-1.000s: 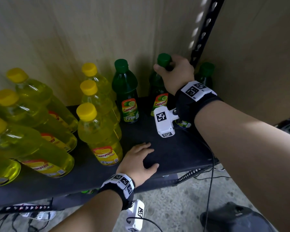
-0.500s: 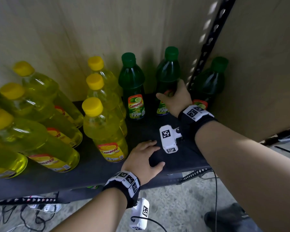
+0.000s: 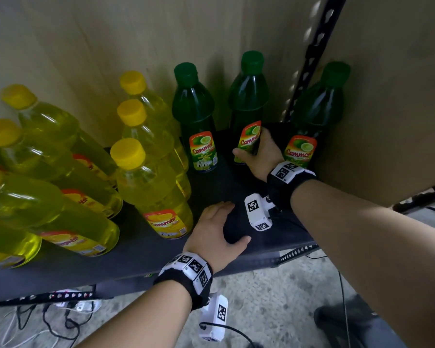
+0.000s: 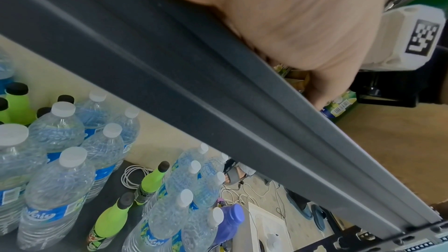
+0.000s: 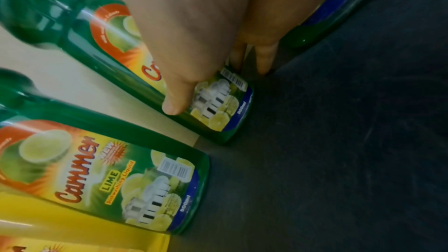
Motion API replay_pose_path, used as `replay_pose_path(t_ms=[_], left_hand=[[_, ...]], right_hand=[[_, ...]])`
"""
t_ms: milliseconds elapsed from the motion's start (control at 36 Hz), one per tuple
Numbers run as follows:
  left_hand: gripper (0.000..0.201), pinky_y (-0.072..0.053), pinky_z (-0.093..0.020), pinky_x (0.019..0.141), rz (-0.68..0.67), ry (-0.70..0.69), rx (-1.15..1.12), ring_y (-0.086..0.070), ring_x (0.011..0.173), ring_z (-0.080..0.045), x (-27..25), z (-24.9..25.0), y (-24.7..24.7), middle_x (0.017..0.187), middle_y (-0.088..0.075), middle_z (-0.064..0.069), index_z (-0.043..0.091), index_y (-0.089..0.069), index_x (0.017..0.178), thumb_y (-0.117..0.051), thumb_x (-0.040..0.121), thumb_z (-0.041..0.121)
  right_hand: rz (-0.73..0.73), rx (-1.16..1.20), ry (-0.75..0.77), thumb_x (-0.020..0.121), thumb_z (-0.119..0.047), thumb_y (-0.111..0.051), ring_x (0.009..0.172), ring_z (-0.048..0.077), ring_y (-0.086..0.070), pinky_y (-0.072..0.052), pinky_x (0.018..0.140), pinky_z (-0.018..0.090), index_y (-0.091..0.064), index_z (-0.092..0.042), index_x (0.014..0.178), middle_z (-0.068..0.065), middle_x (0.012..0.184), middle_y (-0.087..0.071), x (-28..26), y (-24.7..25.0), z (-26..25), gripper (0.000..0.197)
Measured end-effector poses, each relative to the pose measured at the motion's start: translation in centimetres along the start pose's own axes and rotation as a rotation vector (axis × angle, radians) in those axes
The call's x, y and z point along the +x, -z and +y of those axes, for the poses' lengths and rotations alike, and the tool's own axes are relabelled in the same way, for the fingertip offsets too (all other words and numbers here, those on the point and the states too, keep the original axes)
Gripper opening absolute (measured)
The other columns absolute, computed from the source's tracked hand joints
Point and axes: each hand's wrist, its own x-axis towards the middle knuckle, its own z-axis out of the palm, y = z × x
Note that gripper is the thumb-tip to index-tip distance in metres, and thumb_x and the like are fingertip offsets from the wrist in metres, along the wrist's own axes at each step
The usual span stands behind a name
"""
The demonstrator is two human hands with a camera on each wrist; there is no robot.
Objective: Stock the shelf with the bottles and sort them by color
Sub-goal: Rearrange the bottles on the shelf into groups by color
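Three green bottles stand at the back right of the dark shelf [image 3: 141, 252]. My right hand [image 3: 259, 151] grips the lower body of the middle green bottle [image 3: 248, 101], thumb across its label [image 5: 218, 102], fingers behind it. To its left stands another green bottle [image 3: 194, 114], and a third green bottle [image 3: 317, 111] stands at the right, past the black upright. Several yellow bottles [image 3: 148, 182] fill the shelf's left half. My left hand [image 3: 219, 234] rests flat on the shelf's front edge, holding nothing; in the left wrist view only its palm [image 4: 303, 16] shows above the shelf lip.
A black slotted upright [image 3: 309, 59] rises between the middle and right green bottles. Wooden panels close the back and right side. The shelf below holds several clear water bottles [image 4: 55, 179] and lime-green bottles [image 4: 109, 216]. Cables [image 3: 48, 320] lie on the concrete floor.
My right hand slid down from the middle green bottle's cap to its labelled body. The left hand stayed flat on the shelf edge. The head view shifted slightly.
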Motion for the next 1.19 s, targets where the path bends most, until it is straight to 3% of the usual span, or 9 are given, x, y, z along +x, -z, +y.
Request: replay_pose_path(t_ms=[194, 333, 583, 722, 917, 1083, 1194], left_hand=[[0.086, 0.004, -0.001, 0.109, 0.014, 0.015, 0.009, -0.025, 0.140, -0.005, -0.1, 0.3, 0.1, 0.151, -0.041, 0.010, 0.023, -0.043, 0.149, -0.075, 0.077, 0.057], [0.088, -0.002, 0.001, 0.108, 0.025, 0.021, -0.024, -0.028, 0.138, -0.002, -0.1, 0.2, 0.2, 0.149, -0.042, 0.011, 0.022, -0.046, 0.147, -0.077, 0.073, 0.058], [0.086, -0.004, 0.001, 0.108, 0.030, 0.010, -0.037, -0.030, 0.138, -0.002, -0.2, 0.2, 0.2, 0.148, -0.044, 0.011, 0.023, -0.049, 0.146, -0.078, 0.072, 0.057], [0.085, -0.005, 0.002, 0.107, 0.047, 0.002, -0.045, -0.031, 0.138, -0.003, -0.2, 0.2, 0.1, 0.147, -0.045, 0.011, 0.021, -0.051, 0.145, -0.079, 0.072, 0.056], [0.086, -0.020, -0.018, 0.119, 0.055, -0.005, -0.057, -0.033, 0.138, -0.005, -0.2, 0.1, 0.0, 0.147, -0.046, 0.010, 0.021, -0.051, 0.145, -0.079, 0.071, 0.056], [0.086, -0.019, -0.014, 0.116, 0.061, -0.018, -0.063, -0.034, 0.138, -0.004, -0.2, 0.0, 0.0, 0.146, -0.047, 0.010, 0.020, -0.052, 0.144, -0.078, 0.071, 0.057], [0.085, -0.019, -0.011, 0.114, 0.073, -0.026, -0.075, -0.039, 0.136, -0.007, -0.2, -0.1, -0.1, 0.142, -0.052, 0.007, 0.017, -0.056, 0.140, -0.073, 0.068, 0.060]], right_hand=[[-0.018, -0.043, 0.013, 0.082, -0.044, -0.081, 0.125, 0.026, -0.056, -0.046, 0.107, 0.042, -0.040, -0.012, 0.142, 0.010, 0.137, -0.055, 0.3, -0.1, 0.3, 0.080], [-0.092, -0.075, 0.061, 0.078, -0.035, -0.086, 0.123, 0.023, -0.058, -0.047, 0.105, 0.038, -0.039, -0.016, 0.145, 0.004, 0.134, -0.061, 0.1, 0.4, 0.3, 0.084], [-0.119, -0.106, 0.076, 0.082, -0.034, -0.084, 0.122, 0.024, -0.059, -0.047, 0.103, 0.036, -0.038, -0.016, 0.146, 0.004, 0.134, -0.062, 0.0, 0.5, 0.2, 0.081], [-0.087, -0.106, 0.062, 0.081, -0.035, -0.084, 0.123, 0.025, -0.058, -0.048, 0.105, 0.041, -0.037, -0.017, 0.146, 0.006, 0.135, -0.061, 0.2, -0.1, 0.3, 0.083], [-0.054, -0.109, 0.054, 0.081, -0.038, -0.084, 0.124, 0.028, -0.057, -0.047, 0.105, 0.044, -0.036, -0.018, 0.145, 0.008, 0.136, -0.059, 0.1, -0.6, 0.5, 0.083], [-0.057, -0.101, 0.049, 0.082, -0.041, -0.082, 0.128, 0.027, -0.055, -0.045, 0.107, 0.042, -0.032, -0.019, 0.150, 0.008, 0.141, -0.056, -0.5, -0.4, 0.4, 0.086], [-0.025, -0.100, 0.056, 0.079, -0.045, -0.083, 0.129, 0.025, -0.051, -0.043, 0.108, 0.038, -0.029, -0.020, 0.150, 0.010, 0.145, -0.044, -2.1, -0.2, -0.2, 0.092]])
